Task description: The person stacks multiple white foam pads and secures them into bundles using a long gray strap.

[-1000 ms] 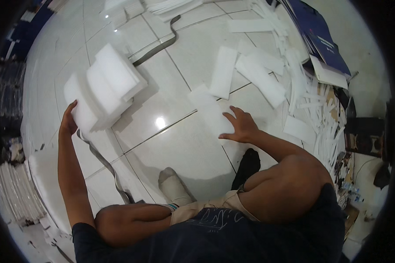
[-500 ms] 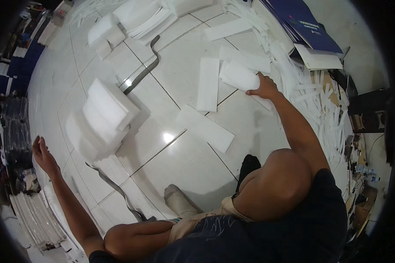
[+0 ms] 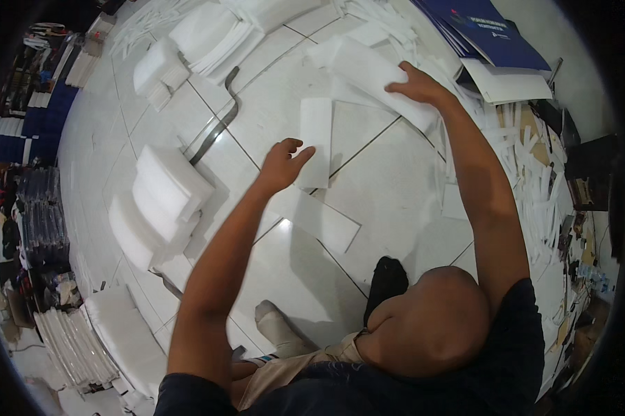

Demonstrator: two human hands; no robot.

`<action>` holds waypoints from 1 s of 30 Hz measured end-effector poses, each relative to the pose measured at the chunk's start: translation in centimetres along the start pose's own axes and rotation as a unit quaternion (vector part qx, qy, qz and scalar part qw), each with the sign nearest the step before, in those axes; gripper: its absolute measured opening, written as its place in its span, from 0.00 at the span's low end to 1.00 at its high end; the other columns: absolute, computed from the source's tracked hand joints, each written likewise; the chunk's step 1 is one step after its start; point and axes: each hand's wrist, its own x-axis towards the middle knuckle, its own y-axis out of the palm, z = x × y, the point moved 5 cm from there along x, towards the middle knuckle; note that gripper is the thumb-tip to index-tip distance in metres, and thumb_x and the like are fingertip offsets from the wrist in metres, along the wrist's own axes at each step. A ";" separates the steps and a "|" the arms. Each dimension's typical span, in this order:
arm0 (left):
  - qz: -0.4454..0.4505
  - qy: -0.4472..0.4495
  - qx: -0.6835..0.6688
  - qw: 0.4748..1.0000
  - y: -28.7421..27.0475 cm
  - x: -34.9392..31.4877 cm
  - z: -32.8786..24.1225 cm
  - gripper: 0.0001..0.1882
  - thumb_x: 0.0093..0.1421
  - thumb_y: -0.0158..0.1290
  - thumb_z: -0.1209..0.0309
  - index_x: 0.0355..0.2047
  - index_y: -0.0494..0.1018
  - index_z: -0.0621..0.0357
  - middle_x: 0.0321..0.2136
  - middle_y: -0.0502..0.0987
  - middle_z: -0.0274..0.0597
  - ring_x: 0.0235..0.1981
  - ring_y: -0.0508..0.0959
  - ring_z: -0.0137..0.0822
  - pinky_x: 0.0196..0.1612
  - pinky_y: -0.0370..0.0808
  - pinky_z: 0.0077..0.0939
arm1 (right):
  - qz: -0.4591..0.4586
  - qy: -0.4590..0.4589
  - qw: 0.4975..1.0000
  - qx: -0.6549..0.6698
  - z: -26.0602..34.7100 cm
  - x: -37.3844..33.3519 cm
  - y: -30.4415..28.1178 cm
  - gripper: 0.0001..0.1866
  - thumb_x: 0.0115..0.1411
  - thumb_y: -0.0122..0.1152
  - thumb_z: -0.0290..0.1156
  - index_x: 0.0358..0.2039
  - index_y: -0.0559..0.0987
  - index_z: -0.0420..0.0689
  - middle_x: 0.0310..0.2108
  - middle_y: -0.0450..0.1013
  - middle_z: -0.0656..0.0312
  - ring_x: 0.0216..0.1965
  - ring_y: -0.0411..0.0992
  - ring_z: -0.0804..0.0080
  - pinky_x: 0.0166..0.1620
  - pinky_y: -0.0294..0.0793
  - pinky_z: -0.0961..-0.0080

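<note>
My right hand [image 3: 418, 87] is at the far right, thumb and fingers on the edge of a long white foam sheet [image 3: 368, 68]. That sheet slants over other pale pieces on the tiled floor. My left hand [image 3: 283, 166] hovers near the middle with thumb and fingers apart and nothing in them. Just beside its fingertips lies an upright-running white foam strip [image 3: 317, 118]. Nearer to me, another foam strip [image 3: 330, 225] lies at a slant, partly touching the first one's lower end.
Stacks of thick white foam [image 3: 163, 184] stand at left, with more foam stacks [image 3: 212, 35] at the far side. A grey strap [image 3: 215, 132] curves between them. Narrow foam offcuts [image 3: 527, 187] heap at right, below blue folders [image 3: 496, 35]. Wrapped bundles [image 3: 70, 347] line the left.
My left hand has swung from the far left in to the middle, beside the foam strip. My right hand has moved farther away, and the foam sheet under it has shifted and turned.
</note>
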 end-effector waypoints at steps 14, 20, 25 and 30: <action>-0.117 -0.141 -0.166 0.969 4.9 -0.8 -0.5 0.24 0.58 0.58 0.65 0.48 0.65 0.69 0.43 0.73 0.50 0.44 0.75 0.42 0.47 0.72 0.32 | -0.034 0.045 0.971 -0.234 -5.8 3.5 5.6 0.44 0.49 0.58 0.62 0.59 0.67 0.45 0.57 0.67 0.51 0.62 0.62 0.53 0.65 0.49 0.45; -0.267 -0.277 -0.459 0.801 7.3 -14.4 2.3 0.29 0.55 0.58 0.72 0.54 0.60 0.68 0.46 0.73 0.52 0.44 0.75 0.40 0.48 0.73 0.32 | -0.071 0.057 0.984 -0.152 -5.9 2.6 5.7 0.44 0.48 0.62 0.59 0.60 0.66 0.45 0.54 0.69 0.47 0.54 0.70 0.54 0.56 0.66 0.54; -0.179 -0.347 -0.327 0.861 14.6 -17.5 6.7 0.46 0.53 0.63 0.66 0.62 0.46 0.70 0.52 0.66 0.62 0.51 0.71 0.48 0.56 0.68 0.35 | -0.030 0.095 0.994 -0.034 -6.0 0.7 5.6 0.48 0.49 0.64 0.57 0.62 0.62 0.35 0.56 0.68 0.43 0.55 0.70 0.52 0.57 0.67 0.61; -0.168 -0.358 -0.137 0.908 13.1 -15.9 6.7 0.50 0.52 0.63 0.61 0.64 0.45 0.72 0.54 0.58 0.64 0.55 0.65 0.53 0.59 0.64 0.39 | -0.030 0.048 0.960 0.274 -0.2 -6.7 5.1 0.42 0.55 0.65 0.45 0.62 0.61 0.31 0.52 0.71 0.45 0.50 0.72 0.61 0.53 0.71 0.71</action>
